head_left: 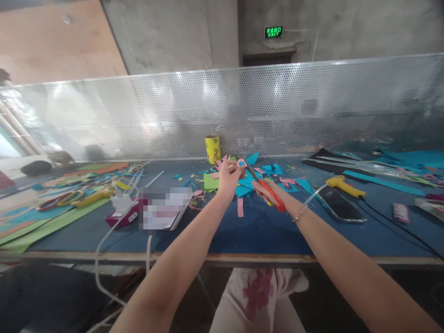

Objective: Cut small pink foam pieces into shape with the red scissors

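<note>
From my head camera, I look down at the blue worktable (256,243), where a yellow cylinder (212,150) stands upright near the perforated metal screen (166,115). My left hand (229,179) is just to the right of the cylinder and nearer to me, its thumb and fingers pinching a curved pink paper piece (238,162). My right hand (268,188), farther right of the cylinder, grips the red-handled scissors (279,203); their blades point at the pink piece, though I cannot tell whether they touch it or how far they are parted.

In front of the cylinder, on my side, lie a green paper piece (210,183) and, to its right, blue paper scraps (244,188) and 1 pink strip (240,208).

Well to the right of the cylinder, 1 yellow glue gun (350,186) rests by a dark phone (342,203). Well to its left are another yellow glue gun (93,198) and, closer to me, a purple power strip (121,215).
</note>
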The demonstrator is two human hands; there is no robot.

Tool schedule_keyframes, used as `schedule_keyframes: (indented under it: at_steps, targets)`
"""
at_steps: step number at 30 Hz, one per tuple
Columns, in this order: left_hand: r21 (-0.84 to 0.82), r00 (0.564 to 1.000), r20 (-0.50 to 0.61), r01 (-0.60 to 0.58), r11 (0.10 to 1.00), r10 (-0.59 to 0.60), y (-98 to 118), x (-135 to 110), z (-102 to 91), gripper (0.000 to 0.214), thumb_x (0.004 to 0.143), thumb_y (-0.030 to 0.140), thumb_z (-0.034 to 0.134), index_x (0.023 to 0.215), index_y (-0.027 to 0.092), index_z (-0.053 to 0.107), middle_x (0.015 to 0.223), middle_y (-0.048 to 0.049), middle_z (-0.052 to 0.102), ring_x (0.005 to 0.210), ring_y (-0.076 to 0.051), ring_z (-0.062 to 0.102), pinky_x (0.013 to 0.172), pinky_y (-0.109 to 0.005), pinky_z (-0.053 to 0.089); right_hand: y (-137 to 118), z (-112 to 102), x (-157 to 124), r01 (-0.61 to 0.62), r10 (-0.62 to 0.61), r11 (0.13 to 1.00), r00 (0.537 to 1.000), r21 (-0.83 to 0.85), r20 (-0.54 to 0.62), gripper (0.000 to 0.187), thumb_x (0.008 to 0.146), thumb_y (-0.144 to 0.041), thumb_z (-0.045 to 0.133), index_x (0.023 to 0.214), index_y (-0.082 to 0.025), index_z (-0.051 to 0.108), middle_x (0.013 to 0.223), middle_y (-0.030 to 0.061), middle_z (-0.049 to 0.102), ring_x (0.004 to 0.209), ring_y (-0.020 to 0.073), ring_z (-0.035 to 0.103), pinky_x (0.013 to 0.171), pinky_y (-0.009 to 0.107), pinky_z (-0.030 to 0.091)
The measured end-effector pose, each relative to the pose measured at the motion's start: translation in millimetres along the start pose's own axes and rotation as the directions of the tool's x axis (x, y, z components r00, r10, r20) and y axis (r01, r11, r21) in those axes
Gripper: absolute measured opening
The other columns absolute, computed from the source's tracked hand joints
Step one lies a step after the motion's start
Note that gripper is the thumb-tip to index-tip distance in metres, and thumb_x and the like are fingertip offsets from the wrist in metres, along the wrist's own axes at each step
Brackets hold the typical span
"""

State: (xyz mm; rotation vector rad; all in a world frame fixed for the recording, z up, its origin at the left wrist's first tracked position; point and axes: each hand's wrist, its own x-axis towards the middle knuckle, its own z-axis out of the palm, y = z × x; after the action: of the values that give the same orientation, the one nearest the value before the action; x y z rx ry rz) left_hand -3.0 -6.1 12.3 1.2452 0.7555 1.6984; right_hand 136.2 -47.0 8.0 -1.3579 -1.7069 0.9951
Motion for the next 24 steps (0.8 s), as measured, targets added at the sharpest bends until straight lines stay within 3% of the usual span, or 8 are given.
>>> schedule_keyframes:
  at_steps: [8, 11, 14, 17, 24]
  targets:
    - [0.072, 0.999, 0.045, -0.026, 0.997, 0.022, 0.5, 1.3, -1.7, 0.012, 0.067, 0.022, 0.061, 0.067, 0.017, 0.050, 0.058, 0.0021, 0.057, 0.051, -0.008, 0.052, 0.056, -0.022, 0.045, 8.1, 0.7, 3.4, 0.009, -0.010, 0.999, 1.000, 0.036, 0.004, 0.045, 0.074, -0.058, 0.053, 0.055, -0.019, 0.042, 0.041, -0.0044, 0.038, 0.032, 0.0062, 0.034, 0.034, 0.021, 0.028]
    - [0.079, 0.998, 0.066, -0.019, 0.997, 0.014, 0.2, 1.4, -1.7, 0.010, 0.067, 0.022, 0.061, 0.063, 0.017, 0.053, 0.055, 0.0026, 0.054, 0.050, -0.007, 0.049, 0.053, -0.021, 0.042, 14.0, 0.5, 9.9, 0.027, -0.026, 0.999, 0.997, 0.016, -0.076, 0.043, 0.074, -0.057, 0.052, 0.058, -0.019, 0.043, 0.046, -0.0028, 0.042, 0.036, 0.0073, 0.035, 0.035, 0.022, 0.027]
    - [0.151, 0.992, 0.124, -0.014, 0.988, -0.005, -0.4, 0.7, -1.5, 0.013, 0.065, 0.023, 0.063, 0.059, 0.016, 0.054, 0.048, 0.0046, 0.046, 0.046, -0.006, 0.042, 0.048, -0.020, 0.036, 15.8, -2.7, 14.0, 0.129, -0.125, 0.992, 0.976, 0.010, -0.180, 0.038, 0.073, -0.054, 0.055, 0.061, -0.019, 0.044, 0.050, -0.0036, 0.040, 0.041, 0.0077, 0.036, 0.040, 0.023, 0.028]
    - [0.230, 0.975, 0.214, 0.014, 0.973, -0.065, -1.3, -1.3, -0.7, 0.013, 0.064, 0.023, 0.065, 0.059, 0.016, 0.056, 0.047, 0.0058, 0.042, 0.044, -0.005, 0.038, 0.045, -0.019, 0.032, 13.7, -7.7, 14.3, 0.185, -0.172, 0.982, 0.944, 0.023, -0.281, 0.031, 0.070, -0.048, 0.059, 0.071, -0.020, 0.046, 0.056, -0.0041, 0.043, 0.046, 0.0082, 0.039, 0.044, 0.023, 0.031]
    - [0.350, 0.908, 0.335, 0.128, 0.928, -0.252, -2.2, -10.1, 2.8, 0.015, 0.065, 0.024, 0.067, 0.060, 0.016, 0.055, 0.056, 0.0021, 0.055, 0.054, -0.009, 0.054, 0.054, -0.022, 0.044, 12.4, -17.4, 16.4, 0.278, -0.273, 0.960, 0.879, -0.046, -0.390, 0.030, 0.068, -0.039, 0.063, 0.084, -0.018, 0.050, 0.076, 0.0035, 0.058, 0.065, 0.0142, 0.054, 0.058, 0.028, 0.043]
